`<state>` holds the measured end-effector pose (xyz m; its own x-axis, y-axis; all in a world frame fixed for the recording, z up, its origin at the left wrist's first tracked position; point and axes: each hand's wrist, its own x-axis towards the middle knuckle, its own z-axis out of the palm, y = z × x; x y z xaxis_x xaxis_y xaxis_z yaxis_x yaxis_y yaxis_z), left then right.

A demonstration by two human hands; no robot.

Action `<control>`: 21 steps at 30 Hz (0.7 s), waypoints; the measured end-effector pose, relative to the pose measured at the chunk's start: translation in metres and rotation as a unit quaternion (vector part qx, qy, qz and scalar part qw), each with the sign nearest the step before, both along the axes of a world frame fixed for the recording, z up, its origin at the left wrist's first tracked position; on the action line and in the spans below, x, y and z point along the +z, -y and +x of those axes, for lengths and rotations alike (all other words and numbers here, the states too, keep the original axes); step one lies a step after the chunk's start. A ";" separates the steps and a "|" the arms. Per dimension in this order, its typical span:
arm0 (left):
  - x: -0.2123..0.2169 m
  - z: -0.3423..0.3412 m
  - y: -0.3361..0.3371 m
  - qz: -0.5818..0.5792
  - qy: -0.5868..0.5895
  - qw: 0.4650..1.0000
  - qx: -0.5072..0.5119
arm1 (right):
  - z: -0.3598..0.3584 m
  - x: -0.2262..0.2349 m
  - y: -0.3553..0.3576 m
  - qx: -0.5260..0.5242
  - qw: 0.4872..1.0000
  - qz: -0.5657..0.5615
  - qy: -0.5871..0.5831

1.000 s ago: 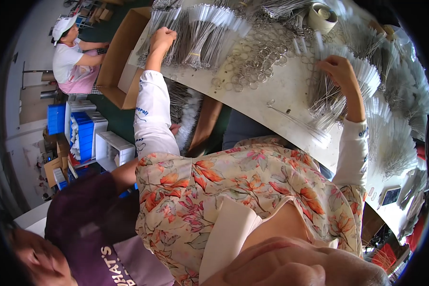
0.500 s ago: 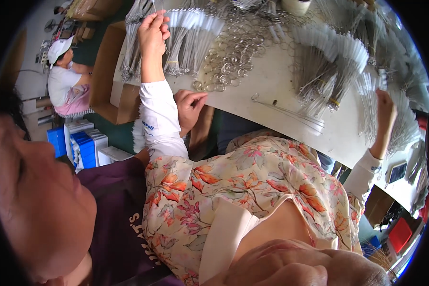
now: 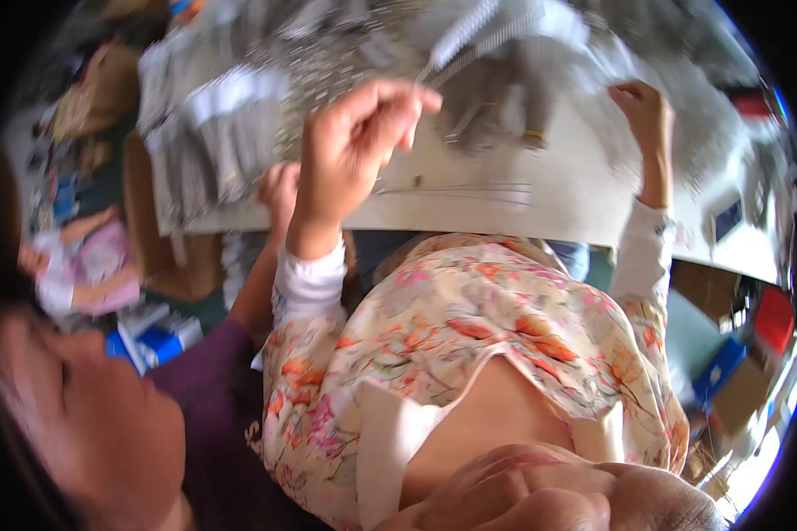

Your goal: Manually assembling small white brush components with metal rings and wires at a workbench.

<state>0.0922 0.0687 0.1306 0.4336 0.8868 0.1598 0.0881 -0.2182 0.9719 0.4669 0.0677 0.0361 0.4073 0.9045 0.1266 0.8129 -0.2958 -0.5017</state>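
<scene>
At twelve o'clock of the view, left hand [image 3: 354,146] raised above the white surface [image 3: 505,208], grip pinched shut, thumb against forefinger on one end of a thin bundle of wire pieces [image 3: 469,40] with a pale, coil-like head that slants up toward one o'clock. Below the wrist, white cuff [image 3: 310,283], then floral sleeve running down toward six o'clock. At two o'clock, right hand [image 3: 644,115] laid against the far part of the surface, fingers curled down among blurred grey wire goods; grip there not readable, whether closed on anything cannot tell. White sleeve [image 3: 642,257] below it, dropping toward four o'clock. Between the two hands, near centre top, a few long thin rods [image 3: 469,188] lying flat on the surface, with a darker heap of metal parts [image 3: 496,119] just beyond. At ten to eleven o'clock, stacked packs of wire items [image 3: 212,133] with white bands, blurred by motion. Just left of the raised forearm, another person's hand [image 3: 279,190] reaching up beside the surface edge, its arm in a dark purple sleeve [image 3: 208,380] at seven o'clock. At nine o'clock, further off, a seated person in a pink top [image 3: 97,265]; blue boxes [image 3: 155,336] just beneath. At four o'clock, red and blue boxes [image 3: 753,336] under the surface edge.
</scene>
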 end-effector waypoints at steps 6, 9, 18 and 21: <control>-0.023 0.007 0.009 -0.083 0.068 0.993 -0.046 | -0.028 -0.010 -0.037 0.137 0.985 -0.087 -0.066; -0.027 0.012 0.003 -0.115 0.121 0.985 -0.051 | -0.029 -0.007 -0.021 0.106 0.981 -0.071 -0.146; -0.039 0.019 0.000 -0.127 0.127 0.982 -0.053 | 0.058 -0.011 -0.010 0.013 0.865 0.150 -0.479; -0.043 0.021 0.000 -0.128 0.117 0.983 -0.055 | 0.076 -0.014 -0.017 -0.048 0.918 0.102 -0.381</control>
<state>0.1130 0.0684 0.0873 0.5074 0.8606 0.0446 -0.1547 0.0400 0.9872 0.5432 0.0851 0.0222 0.5251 0.8485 -0.0648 0.1783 -0.1841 -0.9666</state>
